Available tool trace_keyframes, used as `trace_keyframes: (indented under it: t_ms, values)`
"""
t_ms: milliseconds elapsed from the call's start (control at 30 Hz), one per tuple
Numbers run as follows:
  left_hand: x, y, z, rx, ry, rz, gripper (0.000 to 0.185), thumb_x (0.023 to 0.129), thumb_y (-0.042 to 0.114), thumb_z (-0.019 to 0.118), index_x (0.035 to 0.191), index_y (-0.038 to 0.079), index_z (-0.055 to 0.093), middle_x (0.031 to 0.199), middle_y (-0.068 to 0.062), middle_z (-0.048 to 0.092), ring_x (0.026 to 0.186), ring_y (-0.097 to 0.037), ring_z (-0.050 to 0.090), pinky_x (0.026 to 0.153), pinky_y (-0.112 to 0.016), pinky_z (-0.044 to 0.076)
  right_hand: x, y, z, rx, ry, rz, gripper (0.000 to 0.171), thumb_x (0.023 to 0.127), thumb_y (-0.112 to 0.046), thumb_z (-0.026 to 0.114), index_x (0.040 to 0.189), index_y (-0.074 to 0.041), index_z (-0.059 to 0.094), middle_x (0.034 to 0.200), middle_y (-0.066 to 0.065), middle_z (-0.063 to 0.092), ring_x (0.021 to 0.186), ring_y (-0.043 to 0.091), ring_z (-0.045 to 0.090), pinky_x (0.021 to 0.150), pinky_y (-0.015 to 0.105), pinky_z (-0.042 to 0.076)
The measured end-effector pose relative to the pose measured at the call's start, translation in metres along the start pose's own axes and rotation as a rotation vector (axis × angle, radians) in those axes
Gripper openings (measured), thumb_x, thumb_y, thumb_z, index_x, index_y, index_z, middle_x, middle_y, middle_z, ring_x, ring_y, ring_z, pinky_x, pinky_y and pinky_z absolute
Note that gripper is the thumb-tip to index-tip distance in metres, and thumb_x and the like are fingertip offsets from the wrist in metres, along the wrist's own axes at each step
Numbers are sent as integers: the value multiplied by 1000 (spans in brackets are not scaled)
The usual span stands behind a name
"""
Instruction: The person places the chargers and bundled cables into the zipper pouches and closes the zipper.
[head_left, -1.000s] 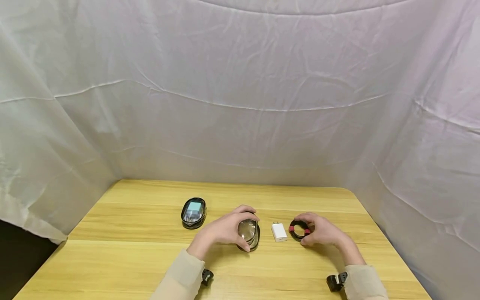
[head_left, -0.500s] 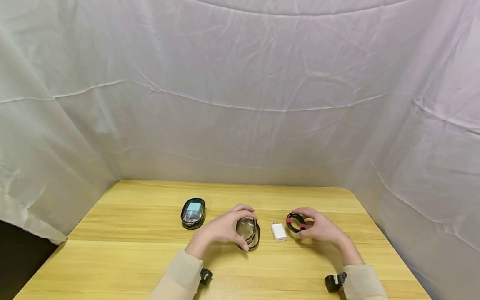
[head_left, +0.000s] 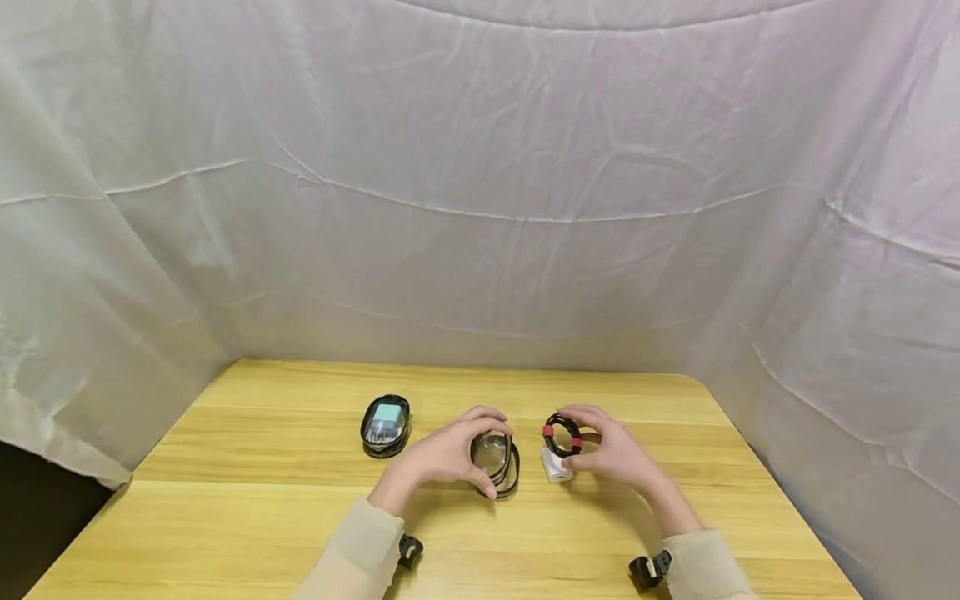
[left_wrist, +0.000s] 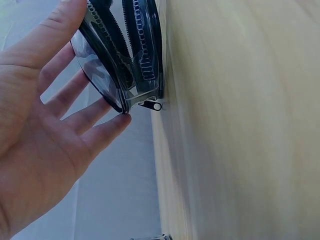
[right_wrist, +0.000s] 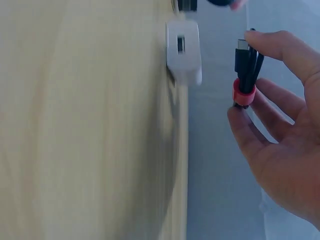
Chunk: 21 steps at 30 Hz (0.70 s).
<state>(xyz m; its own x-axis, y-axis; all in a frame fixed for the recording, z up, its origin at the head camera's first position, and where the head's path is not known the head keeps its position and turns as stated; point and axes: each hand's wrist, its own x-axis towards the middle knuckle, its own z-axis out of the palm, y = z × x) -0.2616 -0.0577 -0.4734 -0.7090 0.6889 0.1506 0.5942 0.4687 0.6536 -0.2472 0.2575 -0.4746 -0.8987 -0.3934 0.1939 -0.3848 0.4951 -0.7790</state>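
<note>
My left hand [head_left: 453, 454] holds the lid of a clear zip case [head_left: 491, 454] with black edges, thumb at the near side and fingers at the far side. The left wrist view shows the case unzipped, with a gap between its toothed zipper halves [left_wrist: 142, 45] and a small zipper pull [left_wrist: 150, 105]. Raised off the table, a coiled black USB cable [right_wrist: 244, 75] with red ties is pinched between the thumb and fingers of my right hand [head_left: 615, 454]. In the head view the coil overlaps a white plug-in charger [head_left: 555, 469], which lies on the table between both hands.
A second clear zip case [head_left: 385, 427] with black edges stands farther left, a light-blue-topped block inside it. All of this lies on a wood-grain table [head_left: 247, 517]. Pale cloth curtains [head_left: 480, 250] hang behind and at both sides.
My right hand has lifted the coiled cable off the table and carried it left, over the charger. The left hand has stayed almost in place on the case, whose lid is tilted wider.
</note>
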Motion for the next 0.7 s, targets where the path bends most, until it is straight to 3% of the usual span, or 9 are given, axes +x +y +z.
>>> trace_keyframes:
  t_ms: [300,700]
  values:
    - [0,0,0,-20,0,-4,87,69,25,98,145,13,58,157,-2,43,145,-25,42,120,-47,38,5,-16,20,-30,-19,-59,77,76,-6,89,145,3,56,149,25,49,130,44,55,108,51,50]
    - [1,0,0,-6,-7,1,88,71,28,98,147,12,56,157,-5,42,145,-26,43,120,-47,39,5,-29,44,-114,-55,-16,81,73,-6,90,146,0,56,150,19,52,130,42,56,107,52,51]
